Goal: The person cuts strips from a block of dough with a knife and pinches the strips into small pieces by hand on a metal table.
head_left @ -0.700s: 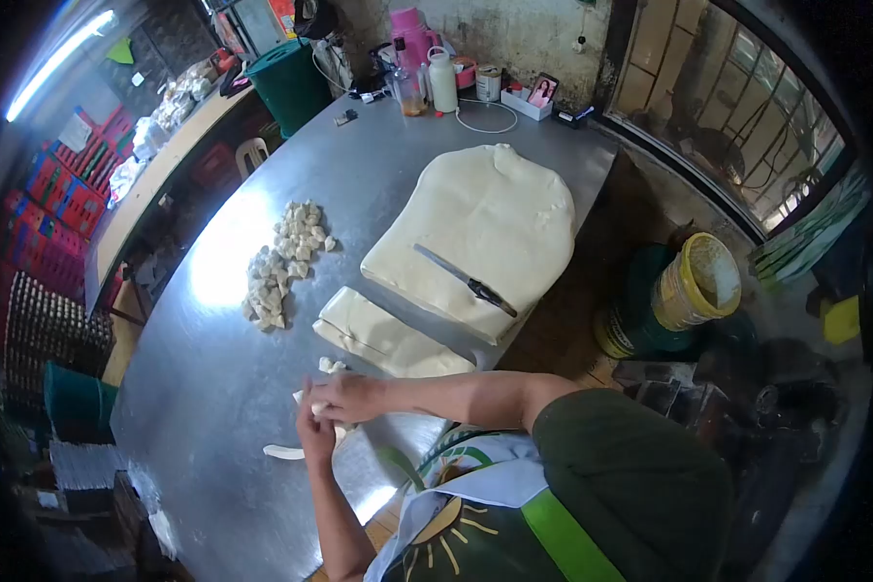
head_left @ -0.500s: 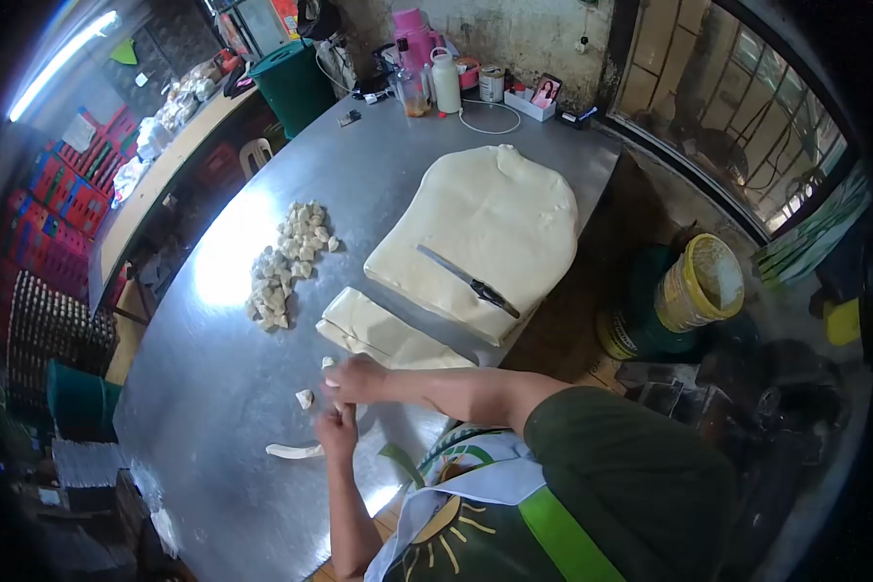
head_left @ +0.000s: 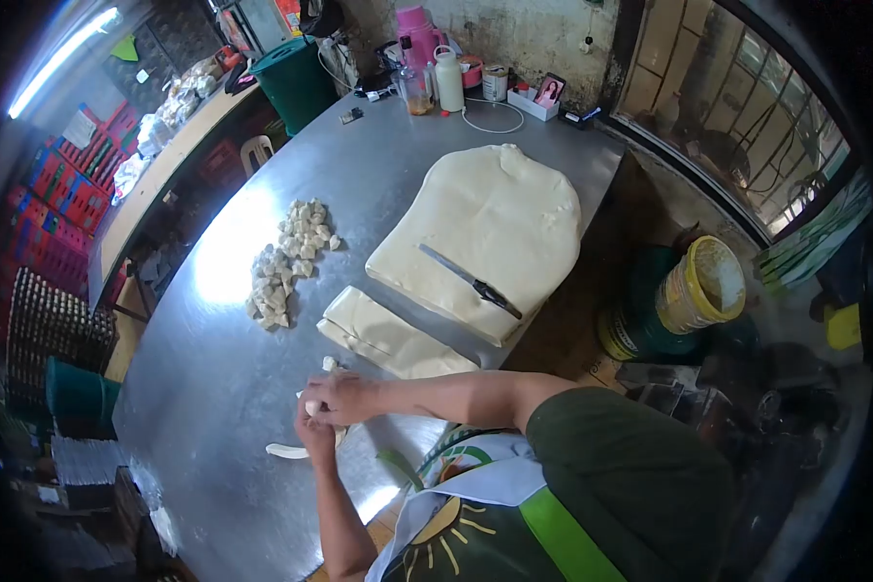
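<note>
My right hand [head_left: 347,398] and my left hand [head_left: 314,434] meet above the metal table [head_left: 204,417], fingers closed around a small dough piece [head_left: 313,407]. A thin dough strip [head_left: 286,451] lies left of my left hand; more dough shows partly beneath the hands. Another small piece [head_left: 330,364] sits just beyond my right hand. Behind it are a long folded dough piece [head_left: 398,339] and a large dough slab [head_left: 485,213], with a black-handled knife [head_left: 470,281] lying on the slab. Many small dough chunks [head_left: 286,267] are heaped farther left.
Bottles [head_left: 448,82], a pink jug [head_left: 417,39], a can and a white box [head_left: 532,104] stand at the table's far edge. A yellow bucket [head_left: 700,281] is off to the right. A green bin [head_left: 291,85] and red crates [head_left: 68,189] are at the left.
Both hands have shifted left and come together over the spot where a small dough chunk lay on the table. The knife and the large dough have not been moved.
</note>
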`<state>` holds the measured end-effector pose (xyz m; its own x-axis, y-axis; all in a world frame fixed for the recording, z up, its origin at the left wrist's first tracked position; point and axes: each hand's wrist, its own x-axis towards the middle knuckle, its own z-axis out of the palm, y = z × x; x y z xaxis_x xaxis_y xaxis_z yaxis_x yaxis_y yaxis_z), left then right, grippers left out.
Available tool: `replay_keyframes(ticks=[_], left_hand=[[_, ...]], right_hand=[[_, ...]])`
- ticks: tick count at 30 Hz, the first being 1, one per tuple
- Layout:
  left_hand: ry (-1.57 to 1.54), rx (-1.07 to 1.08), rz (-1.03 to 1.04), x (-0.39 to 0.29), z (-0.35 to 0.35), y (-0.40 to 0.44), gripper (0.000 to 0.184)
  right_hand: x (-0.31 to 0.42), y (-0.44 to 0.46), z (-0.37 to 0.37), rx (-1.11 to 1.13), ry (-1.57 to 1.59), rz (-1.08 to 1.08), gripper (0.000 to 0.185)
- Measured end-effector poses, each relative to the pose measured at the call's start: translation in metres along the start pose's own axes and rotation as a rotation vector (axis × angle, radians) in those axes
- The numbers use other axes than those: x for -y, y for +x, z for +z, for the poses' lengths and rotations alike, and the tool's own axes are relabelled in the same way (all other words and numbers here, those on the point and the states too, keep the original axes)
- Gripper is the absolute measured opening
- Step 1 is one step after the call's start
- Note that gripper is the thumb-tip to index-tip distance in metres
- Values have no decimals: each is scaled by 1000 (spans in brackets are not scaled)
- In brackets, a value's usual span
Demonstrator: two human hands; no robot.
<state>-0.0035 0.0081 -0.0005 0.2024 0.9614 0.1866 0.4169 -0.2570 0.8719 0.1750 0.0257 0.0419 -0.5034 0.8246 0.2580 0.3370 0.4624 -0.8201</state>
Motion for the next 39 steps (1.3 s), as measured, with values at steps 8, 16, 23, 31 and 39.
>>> replay_keyframes(ticks=[8,16,23,31,39], left_hand=[[-48,189,-76,-18,-2,-28,47],[-84,-155,99,-18,3,-12,31],[392,200,-221,-53,6,-11,28],[236,-217,268,-42,1,-2,22],[-217,-37,-141,-5,-11,-13,21]], right_hand=[[-47,-13,0,-98,-319,282,30],[8,-3,4,2,22,-31,31],[-14,2,-3,-95,-125,329,32],[-19,1,4,-84,-167,-58,30],[-1,14,2,-101,-39,26,29]])
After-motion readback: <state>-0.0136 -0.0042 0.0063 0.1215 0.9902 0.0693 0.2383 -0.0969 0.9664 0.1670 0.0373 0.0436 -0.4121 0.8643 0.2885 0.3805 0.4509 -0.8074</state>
